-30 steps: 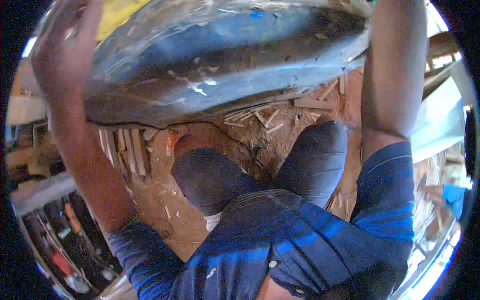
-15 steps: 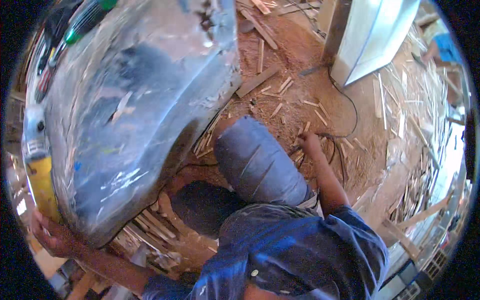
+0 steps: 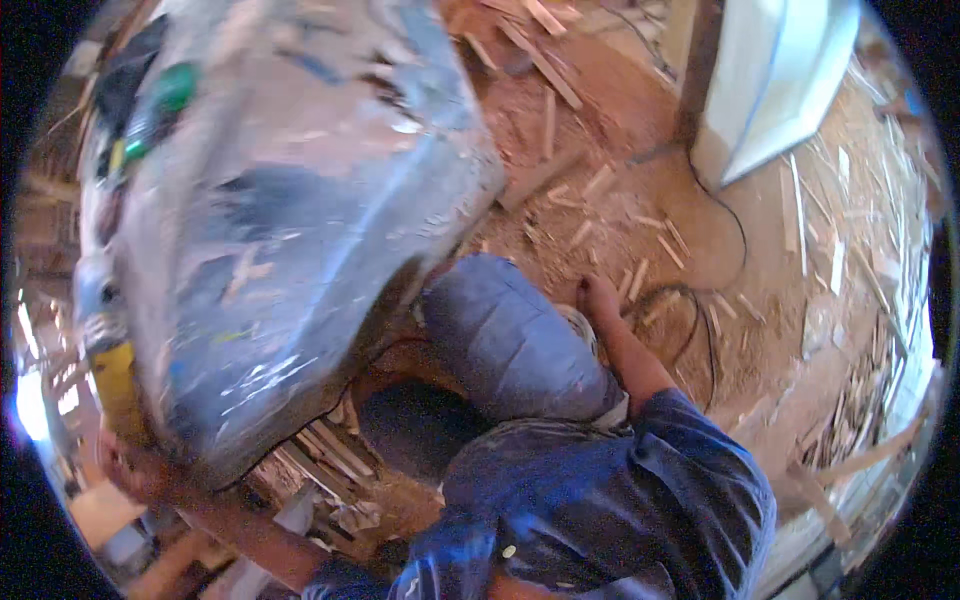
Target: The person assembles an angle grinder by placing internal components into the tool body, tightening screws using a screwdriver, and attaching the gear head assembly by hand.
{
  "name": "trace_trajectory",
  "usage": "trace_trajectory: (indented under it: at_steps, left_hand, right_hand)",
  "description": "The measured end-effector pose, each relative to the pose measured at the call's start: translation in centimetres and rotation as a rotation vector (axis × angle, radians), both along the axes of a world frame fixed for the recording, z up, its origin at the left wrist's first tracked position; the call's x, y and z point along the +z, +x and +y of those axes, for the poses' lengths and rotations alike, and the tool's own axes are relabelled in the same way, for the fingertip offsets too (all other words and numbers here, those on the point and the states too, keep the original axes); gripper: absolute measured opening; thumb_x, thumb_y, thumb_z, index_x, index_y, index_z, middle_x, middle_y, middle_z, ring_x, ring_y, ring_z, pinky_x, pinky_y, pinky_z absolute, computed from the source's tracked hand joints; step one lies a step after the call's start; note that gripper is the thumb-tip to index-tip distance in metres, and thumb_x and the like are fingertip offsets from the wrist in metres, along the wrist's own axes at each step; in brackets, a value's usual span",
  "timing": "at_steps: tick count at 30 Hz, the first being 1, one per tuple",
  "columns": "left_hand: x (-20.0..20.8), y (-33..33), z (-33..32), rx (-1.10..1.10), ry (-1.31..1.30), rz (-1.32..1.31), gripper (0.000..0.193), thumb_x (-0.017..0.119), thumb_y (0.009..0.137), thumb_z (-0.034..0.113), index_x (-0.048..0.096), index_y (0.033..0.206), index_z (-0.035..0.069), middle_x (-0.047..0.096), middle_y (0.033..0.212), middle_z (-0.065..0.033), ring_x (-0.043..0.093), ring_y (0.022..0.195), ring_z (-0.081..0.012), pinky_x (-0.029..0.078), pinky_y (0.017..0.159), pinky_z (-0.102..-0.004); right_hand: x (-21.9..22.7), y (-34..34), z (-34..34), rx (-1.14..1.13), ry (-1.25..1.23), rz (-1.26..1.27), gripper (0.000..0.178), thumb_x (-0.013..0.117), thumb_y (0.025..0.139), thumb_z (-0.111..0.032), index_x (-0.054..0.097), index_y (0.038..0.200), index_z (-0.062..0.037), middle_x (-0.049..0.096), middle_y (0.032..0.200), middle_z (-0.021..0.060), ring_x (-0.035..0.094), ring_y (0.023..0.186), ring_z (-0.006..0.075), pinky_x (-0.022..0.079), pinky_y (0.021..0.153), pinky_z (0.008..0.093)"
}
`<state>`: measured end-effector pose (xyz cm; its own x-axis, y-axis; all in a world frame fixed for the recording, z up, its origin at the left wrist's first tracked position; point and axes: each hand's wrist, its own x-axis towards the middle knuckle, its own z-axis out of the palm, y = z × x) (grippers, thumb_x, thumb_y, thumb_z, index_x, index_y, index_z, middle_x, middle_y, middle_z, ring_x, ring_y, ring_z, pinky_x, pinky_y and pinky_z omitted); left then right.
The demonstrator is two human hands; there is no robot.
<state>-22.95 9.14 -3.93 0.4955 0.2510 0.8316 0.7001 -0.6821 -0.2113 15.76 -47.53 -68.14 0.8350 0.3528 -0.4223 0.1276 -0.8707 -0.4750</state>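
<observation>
Gripping the near end of the yellow tool point(image 3: 117, 378) with the left hand point(image 3: 132, 468), blurred but closed around it, right at the left edge of the worn grey-blue bench point(image 3: 290, 335). Curling the right hand point(image 3: 597, 298) low above the floor point(image 3: 765, 345); cannot tell whether empty or full. In the way, between bench and right hand, the right leg point(image 3: 510, 335). Beyond the tool, along the same edge, a green object point(image 3: 177, 87) and a dark object point(image 3: 130, 75). Near the right hand, a black cable point(image 3: 744, 240), looping out toward a pale panel point(image 3: 775, 90) beside a brown post point(image 3: 702, 70). By the bench's near side, wooden strips point(image 3: 330, 455). Scuffed and patchy, that bench top. Underfoot, reddish-brown and dusty, strewn with offcuts point(image 3: 540, 62), thickening into scraps point(image 3: 860, 390) at far right.
</observation>
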Motion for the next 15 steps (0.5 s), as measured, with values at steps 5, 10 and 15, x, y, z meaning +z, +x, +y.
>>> trace_trajectory:
  at_steps: [5, 10, 15]
  left_hand:
    - [-10.6, 7.9, -1.2, -0.009, -0.088, -0.172, 0.02, 0.069, 0.109, 0.017, 0.076, 0.12, 0.001, 0.076, 0.126, -0.0182, 0.069, 0.117, -0.0357, 0.053, 0.109, -0.049]
    - [-3.2, 10.3, -8.6, -0.111, 0.056, -0.057, 0.01, 0.078, 0.097, 0.007, 0.078, 0.107, 0.008, 0.08, 0.111, -0.0094, 0.074, 0.102, -0.0296, 0.057, 0.094, -0.0452]
    - [-2.0, 10.2, -9.4, -0.17, 0.023, -0.12, 0.013, 0.08, 0.093, 0.009, 0.078, 0.106, 0.007, 0.078, 0.107, -0.0078, 0.073, 0.095, -0.0305, 0.057, 0.088, -0.0437]
  right_hand:
    - [-0.4, 8.6, -7.7, -0.205, 0.324, -0.122, 0.029, 0.085, 0.091, -0.023, 0.084, 0.109, -0.001, 0.083, 0.106, 0.0192, 0.079, 0.099, 0.0342, 0.06, 0.093, 0.0474]
    - [29.1, 8.5, 12.7, 0.094, 0.893, 0.018, 0.026, 0.087, 0.094, -0.016, 0.083, 0.108, 0.0054, 0.082, 0.1, 0.02, 0.079, 0.087, 0.0275, 0.061, 0.081, 0.0376]
    - [54.2, 3.5, 21.4, 0.833, 1.363, -0.278, 0.02, 0.089, 0.088, -0.009, 0.085, 0.106, -0.0019, 0.082, 0.097, 0.0176, 0.08, 0.087, 0.0261, 0.062, 0.078, 0.0358]
